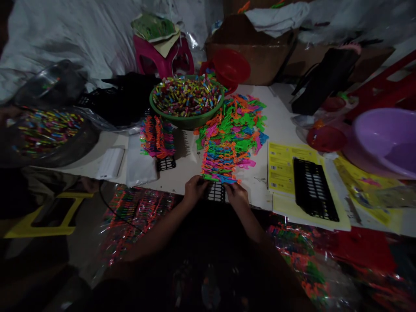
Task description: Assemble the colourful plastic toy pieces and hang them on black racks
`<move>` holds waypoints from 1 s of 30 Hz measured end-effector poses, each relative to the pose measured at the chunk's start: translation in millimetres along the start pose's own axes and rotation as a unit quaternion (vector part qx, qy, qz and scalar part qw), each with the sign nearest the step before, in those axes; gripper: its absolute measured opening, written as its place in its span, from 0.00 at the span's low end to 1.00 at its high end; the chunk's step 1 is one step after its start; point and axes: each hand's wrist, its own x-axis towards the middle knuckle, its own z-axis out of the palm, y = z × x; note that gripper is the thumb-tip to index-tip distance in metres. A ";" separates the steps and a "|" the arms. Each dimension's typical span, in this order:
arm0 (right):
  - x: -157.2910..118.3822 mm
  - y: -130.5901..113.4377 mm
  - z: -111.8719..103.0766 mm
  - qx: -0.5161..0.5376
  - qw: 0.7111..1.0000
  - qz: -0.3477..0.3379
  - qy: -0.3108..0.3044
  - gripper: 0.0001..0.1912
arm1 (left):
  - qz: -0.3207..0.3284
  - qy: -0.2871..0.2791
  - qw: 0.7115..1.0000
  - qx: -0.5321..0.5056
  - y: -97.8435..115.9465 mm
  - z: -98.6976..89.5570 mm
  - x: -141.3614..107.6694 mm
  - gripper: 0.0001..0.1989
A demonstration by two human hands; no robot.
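Observation:
My left hand is closed, its fingertips at the left end of the nearest row of small bright plastic pieces. At the right end of that row, my right hand is closed in the same way. The pieces, orange, blue, green and pink, sit in neat rows over a black slotted plastic rack, whose near end shows between my hands. Just behind lies a loose heap of similar pieces. Their exact kind is too small and dim to tell.
A green basin of tiny multicoloured items stands behind. To the left are a filled rack, plastic bags and a metal basin, with part of another person beyond. Rightward lie yellow printed sheets, black racks and a purple basin.

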 end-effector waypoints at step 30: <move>240.6 97.7 -113.1 -0.145 0.976 0.157 0.031 0.14 | 0.123 0.062 0.990 0.040 -57.5 -13.1 -2.4 0.16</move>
